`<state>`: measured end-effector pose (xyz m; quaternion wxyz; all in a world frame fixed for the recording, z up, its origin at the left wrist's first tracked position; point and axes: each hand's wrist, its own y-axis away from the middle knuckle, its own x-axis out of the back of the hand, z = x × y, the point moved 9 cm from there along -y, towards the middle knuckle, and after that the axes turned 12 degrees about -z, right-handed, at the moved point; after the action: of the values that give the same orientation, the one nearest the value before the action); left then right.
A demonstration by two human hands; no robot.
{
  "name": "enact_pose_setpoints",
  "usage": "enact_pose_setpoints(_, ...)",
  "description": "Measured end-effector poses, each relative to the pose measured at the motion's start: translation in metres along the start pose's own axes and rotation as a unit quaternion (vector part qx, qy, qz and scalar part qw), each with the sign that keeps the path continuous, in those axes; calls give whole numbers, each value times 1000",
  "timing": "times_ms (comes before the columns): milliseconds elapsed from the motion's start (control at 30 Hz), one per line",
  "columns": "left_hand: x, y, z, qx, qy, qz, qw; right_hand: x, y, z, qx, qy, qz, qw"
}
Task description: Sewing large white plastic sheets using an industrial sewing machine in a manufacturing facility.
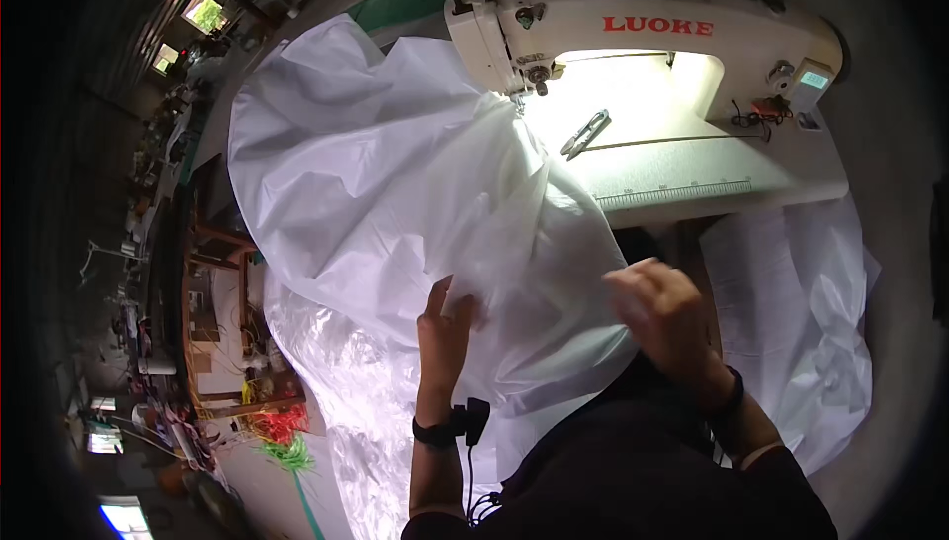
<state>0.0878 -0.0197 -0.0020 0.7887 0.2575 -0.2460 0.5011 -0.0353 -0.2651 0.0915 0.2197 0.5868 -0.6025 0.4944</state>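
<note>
White sheet [336, 184], thin and slightly glossy, spreads from the needle end of the sewing machine [647, 11] across the left side of the table [712, 169], then spills over the near edge toward the person's lap. Folds fan out from the needle area, and the cloth is bunched most tightly there.

The left hand [451, 317] is at the middle of the sheet, thumb and fingers partly spread; blur and cloth hide the fingertips, so whether they pinch any of it cannot be told. The right hand [660, 308] is off the table's near edge, by the sheet's right margin, its fingers loosely curled and smeared by motion; whether it has hold of the margin is unclear too.

Handling cloth this slippery probably goes best with light, flat fingers: smooth the folds outward from the needle area and keep some slack, since a hard tug could drag the cloth askew under the needle. The part hanging off the near edge is worth supporting, as its weight may pull. Snips [585, 133] lie on the table just beside the sheet's right margin, so a loose fold could catch on them. More white cloth [781, 332] hangs below the table's right end.
</note>
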Motion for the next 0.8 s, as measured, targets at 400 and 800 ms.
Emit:
enact_pose_setpoints(400,4,28,70,-103,64,-47,991,-31,-32,-57,176,-135,-2,975)
enact_pose_setpoints(800,11,41,95,-135,-85,35,987,-47,-12,-26,-40,-340,-64,938)
